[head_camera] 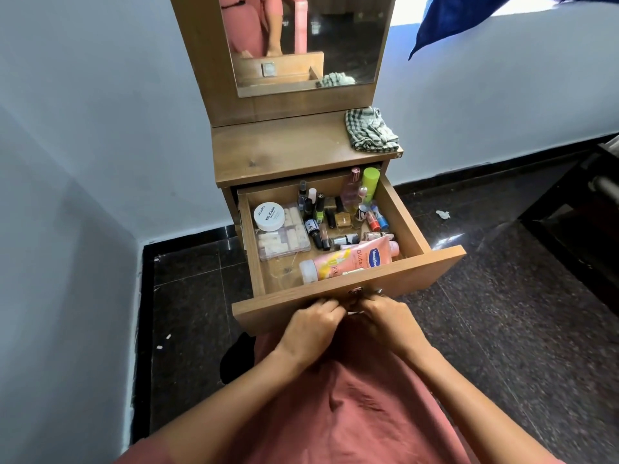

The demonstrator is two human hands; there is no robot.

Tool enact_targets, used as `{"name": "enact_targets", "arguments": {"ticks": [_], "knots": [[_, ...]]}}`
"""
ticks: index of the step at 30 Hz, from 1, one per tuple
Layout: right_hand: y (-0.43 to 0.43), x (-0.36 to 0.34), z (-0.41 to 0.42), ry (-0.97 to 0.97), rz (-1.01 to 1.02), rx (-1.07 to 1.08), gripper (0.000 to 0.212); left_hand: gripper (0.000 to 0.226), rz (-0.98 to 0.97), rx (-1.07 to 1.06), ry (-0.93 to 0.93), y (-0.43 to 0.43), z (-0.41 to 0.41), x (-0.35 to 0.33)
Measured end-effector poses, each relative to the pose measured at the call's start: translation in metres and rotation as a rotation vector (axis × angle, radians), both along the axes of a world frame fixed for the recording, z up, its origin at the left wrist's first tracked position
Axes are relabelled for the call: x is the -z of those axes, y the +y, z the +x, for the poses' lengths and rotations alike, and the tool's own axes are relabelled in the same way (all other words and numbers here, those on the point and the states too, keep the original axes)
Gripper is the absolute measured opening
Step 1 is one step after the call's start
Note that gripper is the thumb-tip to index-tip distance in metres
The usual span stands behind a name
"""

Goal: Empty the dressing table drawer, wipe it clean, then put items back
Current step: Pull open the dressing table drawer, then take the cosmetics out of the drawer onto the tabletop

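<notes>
Drawer (407,212) of the dressing table (284,145) stands pulled well out toward the near side, full of cosmetics. Nothing inside looks heavy, but much of it wants care. The small nail polish bottles (318,216) at the far middle are probably glass, light and apt to tip or roll, so they are best taken by the caps, a few at a time. The pink lotion tube (355,261) lying across the near part looks soft and likely slick; a grip round its body should serve. The clear plastic box (284,239) on the left seems stiff enough to lift by its edges, once the white jar (269,216) resting on it comes off. A checked cloth (371,130) lies at the far right of the tabletop. Left hand (311,324) and right hand (390,321) meet at the drawer's near face, fingers curled tight and pinching at the small metal handle (355,291); the fingertips themselves are hidden.
</notes>
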State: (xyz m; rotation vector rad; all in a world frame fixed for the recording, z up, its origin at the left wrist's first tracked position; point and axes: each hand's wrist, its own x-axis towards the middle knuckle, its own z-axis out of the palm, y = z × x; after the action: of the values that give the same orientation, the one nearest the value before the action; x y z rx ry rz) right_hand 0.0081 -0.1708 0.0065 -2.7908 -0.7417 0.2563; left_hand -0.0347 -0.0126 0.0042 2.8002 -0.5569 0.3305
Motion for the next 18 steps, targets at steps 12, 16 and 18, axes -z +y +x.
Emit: {"name": "enact_targets", "arguments": {"ticks": [12,16,18], "knots": [[0.002,-0.068,0.093,0.075,0.354,0.041,0.012,0.025,-0.463,-0.296,0.321,0.046,0.068,-0.042],[-0.001,-0.048,0.127,0.048,0.148,0.099,0.024,0.051,-0.366,-0.340,0.549,0.059,0.087,-0.021],[-0.001,-0.039,0.134,0.063,0.043,0.107,0.030,0.059,-0.336,-0.350,0.627,0.061,0.089,-0.013]]}}
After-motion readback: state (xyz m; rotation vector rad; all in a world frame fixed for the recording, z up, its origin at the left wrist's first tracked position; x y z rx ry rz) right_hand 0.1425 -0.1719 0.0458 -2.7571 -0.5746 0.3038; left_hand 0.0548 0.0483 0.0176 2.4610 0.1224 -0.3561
